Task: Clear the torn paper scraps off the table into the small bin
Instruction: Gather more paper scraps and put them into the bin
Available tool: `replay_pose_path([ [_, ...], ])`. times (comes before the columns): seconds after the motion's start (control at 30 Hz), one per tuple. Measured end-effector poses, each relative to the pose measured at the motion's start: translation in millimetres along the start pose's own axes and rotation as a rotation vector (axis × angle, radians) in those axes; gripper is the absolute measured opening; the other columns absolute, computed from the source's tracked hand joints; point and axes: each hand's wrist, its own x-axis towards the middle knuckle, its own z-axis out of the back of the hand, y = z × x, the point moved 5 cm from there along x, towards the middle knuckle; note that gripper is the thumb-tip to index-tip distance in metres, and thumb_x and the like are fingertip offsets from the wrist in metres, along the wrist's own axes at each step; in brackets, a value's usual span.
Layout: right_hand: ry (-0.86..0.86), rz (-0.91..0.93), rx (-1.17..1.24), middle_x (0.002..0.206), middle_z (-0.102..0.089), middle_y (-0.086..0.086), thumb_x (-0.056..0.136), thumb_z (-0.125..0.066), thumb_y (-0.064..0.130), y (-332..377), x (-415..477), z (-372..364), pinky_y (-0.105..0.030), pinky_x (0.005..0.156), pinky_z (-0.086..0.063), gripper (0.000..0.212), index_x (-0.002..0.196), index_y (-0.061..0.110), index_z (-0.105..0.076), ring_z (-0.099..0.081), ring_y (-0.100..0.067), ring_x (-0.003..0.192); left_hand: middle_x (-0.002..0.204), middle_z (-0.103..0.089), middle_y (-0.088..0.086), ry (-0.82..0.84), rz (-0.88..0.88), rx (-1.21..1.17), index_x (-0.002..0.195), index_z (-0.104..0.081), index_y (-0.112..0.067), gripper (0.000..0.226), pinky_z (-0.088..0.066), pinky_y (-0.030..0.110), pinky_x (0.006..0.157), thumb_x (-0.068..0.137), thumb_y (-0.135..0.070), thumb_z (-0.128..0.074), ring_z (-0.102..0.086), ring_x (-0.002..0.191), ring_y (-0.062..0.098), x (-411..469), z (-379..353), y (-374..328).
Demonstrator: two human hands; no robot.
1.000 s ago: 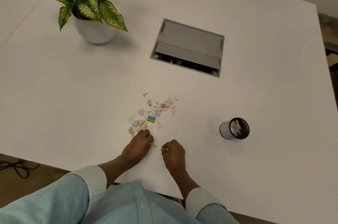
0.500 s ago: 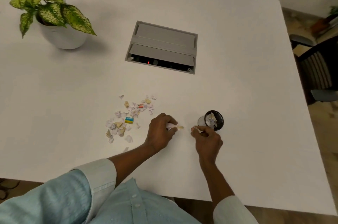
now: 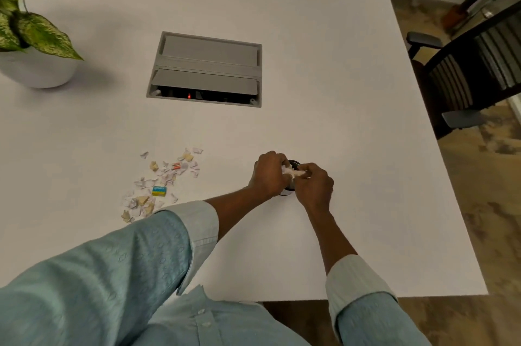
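Note:
A scatter of torn paper scraps (image 3: 160, 183) lies on the white table (image 3: 338, 91), among them a small blue-and-yellow piece (image 3: 159, 191). The small black-rimmed bin (image 3: 293, 162) stands right of the pile, mostly hidden by my hands. My left hand (image 3: 267, 175) and my right hand (image 3: 314, 186) meet directly over the bin's mouth. Each pinches pale paper scraps (image 3: 293, 172) between its fingertips.
A grey cable hatch (image 3: 207, 69) is set into the table's middle, its front flap open with a red light inside. A potted plant (image 3: 31, 35) stands at the far left. A dark chair (image 3: 465, 74) sits past the right table edge.
Both hands carried scraps rightward from the pile's near edge to the bin and now hold them over it. The camera view has swung right.

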Motion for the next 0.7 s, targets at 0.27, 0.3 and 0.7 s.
replay_pose_path([
  [0.27,0.093,0.08,-0.024,0.109,-0.072,-0.005,0.086,-0.059,-0.003,-7,15,11,-0.041,0.089,-0.057,0.043,0.122,0.019,-0.064,-0.068,-0.024,0.1,0.104,-0.078,0.004,0.024,0.002,-0.038,0.104,-0.076,-0.012,0.023,-0.06,0.037,0.078,0.083,-0.01,-0.067,-0.072,0.091,0.024,2,-10,-8],
  [0.3,0.091,0.109,-0.025,0.11,-0.072,-0.005,0.086,-0.055,-0.006,-6,14,13,-0.04,0.089,-0.057,0.045,0.122,0.019,-0.064,-0.068,-0.024,0.102,0.1,-0.079,0.001,-0.005,0.02,-0.082,0.1,-0.076,-0.017,0.021,-0.062,0.039,0.074,0.084,-0.013,-0.065,-0.074,0.086,0.021,-1,-7,-6],
  [0.7,0.25,0.705,-0.467,0.164,-0.033,-0.002,0.093,-0.056,0.021,-9,-20,-15,-0.043,0.123,-0.025,0.065,0.154,0.021,-0.034,-0.027,-0.019,0.153,0.162,-0.031,0.01,0.349,0.093,0.557,0.148,-0.041,-0.01,0.064,-0.045,0.045,0.111,0.093,-0.031,-0.066,-0.032,0.149,0.031,-77,-7,108],
])
